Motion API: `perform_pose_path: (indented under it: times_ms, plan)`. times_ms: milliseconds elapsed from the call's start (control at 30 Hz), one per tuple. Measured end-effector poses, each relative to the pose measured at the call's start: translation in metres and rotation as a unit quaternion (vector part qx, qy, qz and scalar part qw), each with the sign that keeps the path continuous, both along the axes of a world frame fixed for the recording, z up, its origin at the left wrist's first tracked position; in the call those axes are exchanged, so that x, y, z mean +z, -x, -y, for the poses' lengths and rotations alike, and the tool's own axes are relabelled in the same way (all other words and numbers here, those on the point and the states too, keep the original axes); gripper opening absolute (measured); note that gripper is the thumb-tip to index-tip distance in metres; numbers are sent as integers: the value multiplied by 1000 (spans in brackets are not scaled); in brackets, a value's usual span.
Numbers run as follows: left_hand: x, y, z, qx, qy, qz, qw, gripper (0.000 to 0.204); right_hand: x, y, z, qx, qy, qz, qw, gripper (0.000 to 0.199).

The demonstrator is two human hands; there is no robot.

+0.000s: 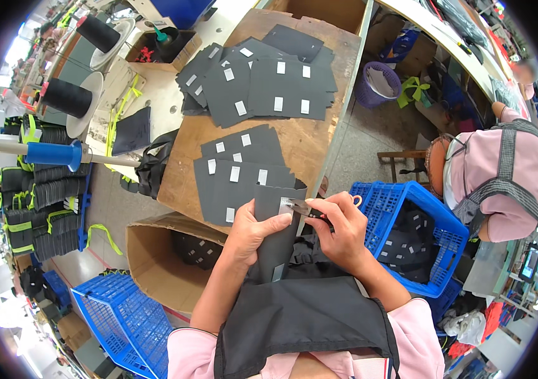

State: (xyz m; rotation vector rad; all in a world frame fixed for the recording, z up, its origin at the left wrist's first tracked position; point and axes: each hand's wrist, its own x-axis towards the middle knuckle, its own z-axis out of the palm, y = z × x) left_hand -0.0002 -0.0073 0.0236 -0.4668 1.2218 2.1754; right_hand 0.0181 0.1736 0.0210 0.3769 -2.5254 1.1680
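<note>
I see my left hand (253,230) with its fingers (278,222) wrapped narrowly around a dark grey fabric piece (275,243), holding it upright over my lap, just in front of the wooden surface (307,148). My right hand (341,234) is closed on small metal snips (295,205), whose blades touch the top edge of that fabric piece right between the two sets of fingers. Beyond the fingers, on the surface, lies a stack of similar grey pieces with white tags (240,170), and farther off a larger spread of them (263,82). To the right of my right hand sits a blue plastic crate (436,218) holding more dark pieces; below and left of my left hand are an open cardboard box (155,252) and another blue crate (124,316). A person in a pink top (509,177) sits well apart on the right.
</note>
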Motion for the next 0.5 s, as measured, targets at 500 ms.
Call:
perform_pose_path:
  times_ms: [500]
  plan:
    - [2,-4,1,-19,39,-19,999,34,3,2,-1,-9,22,0,1000,30]
